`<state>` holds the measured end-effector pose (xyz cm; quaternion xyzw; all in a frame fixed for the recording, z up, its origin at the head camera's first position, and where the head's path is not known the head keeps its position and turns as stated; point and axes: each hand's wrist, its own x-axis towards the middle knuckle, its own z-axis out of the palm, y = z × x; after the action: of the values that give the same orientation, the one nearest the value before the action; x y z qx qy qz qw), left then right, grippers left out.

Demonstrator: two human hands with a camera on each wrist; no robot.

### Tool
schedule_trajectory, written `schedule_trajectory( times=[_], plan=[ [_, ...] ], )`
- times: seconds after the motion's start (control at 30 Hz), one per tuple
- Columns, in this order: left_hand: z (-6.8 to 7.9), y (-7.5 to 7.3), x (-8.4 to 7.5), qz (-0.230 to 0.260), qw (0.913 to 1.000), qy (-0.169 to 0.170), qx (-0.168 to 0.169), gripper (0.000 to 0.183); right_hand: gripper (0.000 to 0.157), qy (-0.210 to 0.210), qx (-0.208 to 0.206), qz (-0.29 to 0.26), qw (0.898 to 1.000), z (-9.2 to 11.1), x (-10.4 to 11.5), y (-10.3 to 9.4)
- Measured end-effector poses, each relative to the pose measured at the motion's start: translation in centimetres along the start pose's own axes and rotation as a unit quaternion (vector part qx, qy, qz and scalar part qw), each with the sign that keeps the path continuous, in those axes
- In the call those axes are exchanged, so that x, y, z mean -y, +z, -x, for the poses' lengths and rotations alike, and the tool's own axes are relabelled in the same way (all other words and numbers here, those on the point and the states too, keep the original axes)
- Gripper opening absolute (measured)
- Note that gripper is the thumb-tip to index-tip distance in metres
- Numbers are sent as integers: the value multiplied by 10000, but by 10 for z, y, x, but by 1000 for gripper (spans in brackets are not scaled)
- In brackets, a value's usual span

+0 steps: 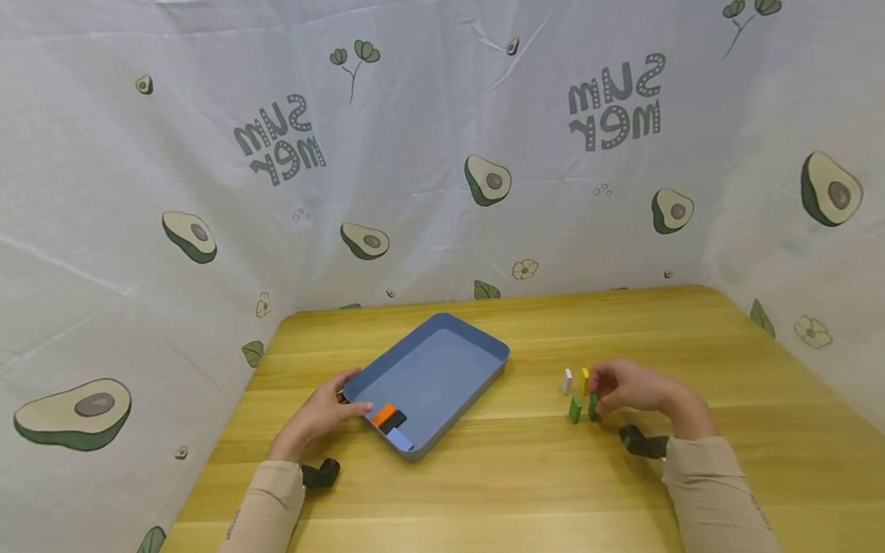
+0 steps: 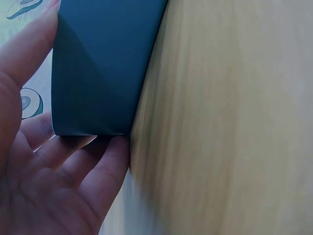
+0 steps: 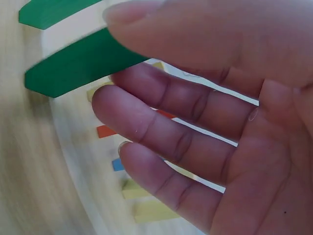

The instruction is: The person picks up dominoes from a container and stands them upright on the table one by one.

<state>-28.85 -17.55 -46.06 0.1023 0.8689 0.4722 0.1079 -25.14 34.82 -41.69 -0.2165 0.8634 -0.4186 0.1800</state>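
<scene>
My left hand (image 1: 323, 412) grips the near-left corner of a blue-grey tray (image 1: 473, 332), its thumb over the rim and the other fingers against the outer wall. The tray's wall (image 2: 102, 68) fills much of the left wrist view's upper part. Inside that corner lie an orange block (image 1: 384, 415), a black block (image 1: 393, 423) and a light blue block (image 1: 400, 440). On the right, my right hand (image 1: 632, 387) pinches an upright green block (image 3: 73, 73) between thumb and a mostly hidden finger. Beside it stand another green block (image 1: 575, 410), a white block (image 1: 568, 381) and a yellow block (image 1: 585, 381).
Beyond my right fingers, the right wrist view shows a red block (image 3: 105, 131), a blue block (image 3: 118, 164) and pale yellow blocks (image 3: 154, 210), partly covered. The wooden table (image 1: 506, 497) meets an avocado-print cloth (image 1: 418, 167) at the back and sides.
</scene>
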Motion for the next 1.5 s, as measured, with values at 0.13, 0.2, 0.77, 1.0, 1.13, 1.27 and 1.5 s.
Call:
schedule_trajectory(
  times=[0.13, 0.2, 0.77, 1.0, 1.13, 1.27, 1.5],
  plan=[
    [0, -1, 0, -26, 10000, 10, 7, 83, 28, -21, 2, 38, 10000, 2, 1, -3],
    [0, -1, 0, -14, 10000, 2, 13, 84, 29, -4, 9, 75, 10000, 3, 3, -3],
    [-1, 0, 0, -42, 9999, -68, -63, 83, 22, 343, -1, 336, 9988, -1, 7, 0],
    [-2, 0, -2, -8, 9999, -109, -27, 84, 26, 122, -63, 364, 9992, 6, 7, -7],
    [-1, -1, -2, 13, 10000, -77, -4, 85, 29, 195, -262, 479, 9983, 8, 22, -10],
    [-1, 0, -2, 77, 10000, -54, 24, 85, 29, 222, -427, 661, 9966, 4, 44, -5],
    [1, 1, -5, 103, 9999, -84, -38, 85, 26, -350, -146, 583, 9976, -25, 81, 7]
  ],
)
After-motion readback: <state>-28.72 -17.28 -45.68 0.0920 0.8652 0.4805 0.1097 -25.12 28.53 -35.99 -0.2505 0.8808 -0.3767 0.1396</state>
